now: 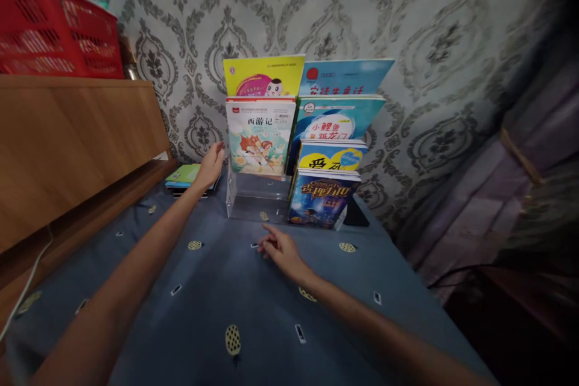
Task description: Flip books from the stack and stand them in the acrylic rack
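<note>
At centre frame, we have the clear rack with books up its right side and upper left, lower-left tiers unfilled; book stack left of it; left hand near its edge, grip we can't tell; right hand below, loosely spread, holding nothing.

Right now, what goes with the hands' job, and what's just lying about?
Likely part of it: clear rack, its books, left hand beside it, right hand in front, perhaps the book pile.
Just around: red basket, wooden cabinet, white cable, curtain.
</note>
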{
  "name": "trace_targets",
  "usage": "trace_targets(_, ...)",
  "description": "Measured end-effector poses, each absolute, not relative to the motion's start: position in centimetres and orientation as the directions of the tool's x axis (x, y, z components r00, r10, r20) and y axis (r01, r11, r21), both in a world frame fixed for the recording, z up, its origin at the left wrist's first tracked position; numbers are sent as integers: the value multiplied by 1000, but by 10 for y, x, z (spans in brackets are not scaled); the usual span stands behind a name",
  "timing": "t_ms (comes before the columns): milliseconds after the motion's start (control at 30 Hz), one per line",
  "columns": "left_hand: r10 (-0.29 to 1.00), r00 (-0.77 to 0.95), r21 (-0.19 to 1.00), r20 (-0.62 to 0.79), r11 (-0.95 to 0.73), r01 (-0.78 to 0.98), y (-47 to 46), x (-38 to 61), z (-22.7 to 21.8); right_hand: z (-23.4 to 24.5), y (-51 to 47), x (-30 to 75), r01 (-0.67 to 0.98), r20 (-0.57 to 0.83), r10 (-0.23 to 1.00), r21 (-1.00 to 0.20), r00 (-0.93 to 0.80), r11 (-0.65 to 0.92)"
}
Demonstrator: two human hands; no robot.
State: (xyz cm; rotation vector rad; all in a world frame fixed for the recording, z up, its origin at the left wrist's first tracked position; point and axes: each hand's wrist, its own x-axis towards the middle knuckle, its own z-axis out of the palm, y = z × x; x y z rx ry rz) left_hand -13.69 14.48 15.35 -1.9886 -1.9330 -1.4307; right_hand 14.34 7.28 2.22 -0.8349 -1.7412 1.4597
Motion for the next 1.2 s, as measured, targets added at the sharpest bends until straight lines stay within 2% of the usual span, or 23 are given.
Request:
trace_targets(67, 849, -271, 471, 453, 30, 882, 135, -150, 128, 7, 64, 155, 28, 107, 835, -989, -540, 145)
trace_targets(133, 868, -360, 434, 342, 194, 880, 127, -162, 103, -2, 56, 164, 18, 134, 842, -986, -523, 168)
trace_targets(200, 862, -424, 402, 276, 297, 866, 122, -172, 84, -7, 51, 168, 20, 168, 845, -978, -508, 206)
trace_targets(300, 860, -453, 335, 236, 365, 869, 123, -183, 68, -9, 47, 170, 50, 188, 852, -969, -489, 243)
trace_targets(433, 903, -406, 158, 138, 385, 909, 137, -190, 65, -9, 48, 170, 76, 193, 849, -962, -492, 262)
trace_targets(500, 908, -404, 110, 113, 393, 913, 143, -191, 66, -9, 48, 171, 80, 187, 841, -962, -508, 262)
trace_targets(600, 904, -403, 58, 142, 399, 915, 143, -191, 67, -8, 49, 173, 96, 171, 835, -961, -522, 257)
trace_targets(800, 939, -279, -195, 200, 317, 928, 122, -192, 70, -7, 48, 175, 128, 152, 814, -955, -560, 266)
trace_targets(1000, 954, -228, -272, 194, 276, 922, 95, -190, 69, -5, 49, 173, 112, 222, 805, -936, -550, 334)
trace_targets(1200, 969, -168, -285, 181, 215, 934, 39, -178, 60, -9, 50, 171, 120, 277, 787, -907, -552, 403)
